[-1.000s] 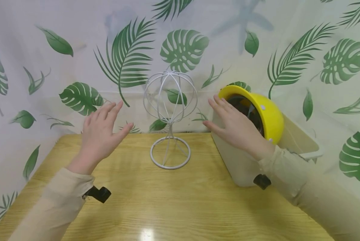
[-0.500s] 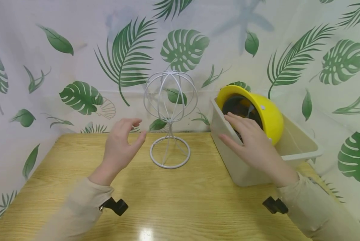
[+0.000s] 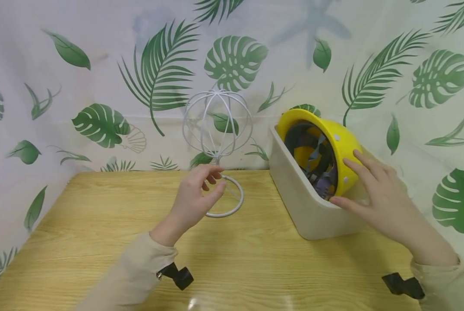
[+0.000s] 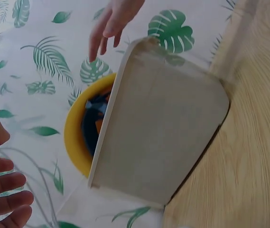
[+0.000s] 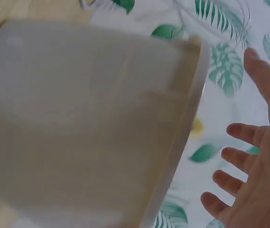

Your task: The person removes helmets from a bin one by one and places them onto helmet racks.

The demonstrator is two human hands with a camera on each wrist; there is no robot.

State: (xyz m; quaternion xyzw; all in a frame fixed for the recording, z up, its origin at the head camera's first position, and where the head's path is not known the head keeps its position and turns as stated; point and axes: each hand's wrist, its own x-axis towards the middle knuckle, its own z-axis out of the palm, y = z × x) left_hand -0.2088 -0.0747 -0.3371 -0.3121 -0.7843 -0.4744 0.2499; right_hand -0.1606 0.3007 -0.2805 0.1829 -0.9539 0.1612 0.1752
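Note:
A yellow hard hat (image 3: 346, 144) rests tilted in a light beige bin (image 3: 313, 216), its inside with dark straps facing left. My right hand (image 3: 387, 198) hovers over the bin's near right side, fingers spread close to the hat's shell; whether they touch it I cannot tell. In the right wrist view those fingers (image 5: 241, 161) are bent a little and hold nothing. My left hand (image 3: 194, 196) hangs over the table with loosely curled fingers, in front of a white wire stand (image 3: 232, 211) with a globe-shaped top. It hides part of the stand's base.
The wooden table (image 3: 99, 216) meets a leaf-printed cloth backdrop (image 3: 99, 86) at the back. The bin stands at the back right, its front corner jutting towards the middle. A small black wrist camera (image 3: 183, 276) sits on the left sleeve.
My right hand has moved right and down, from in front of the hat's opening to beside its shell. My left hand has come right, towards the wire stand, its fingers curling slightly.

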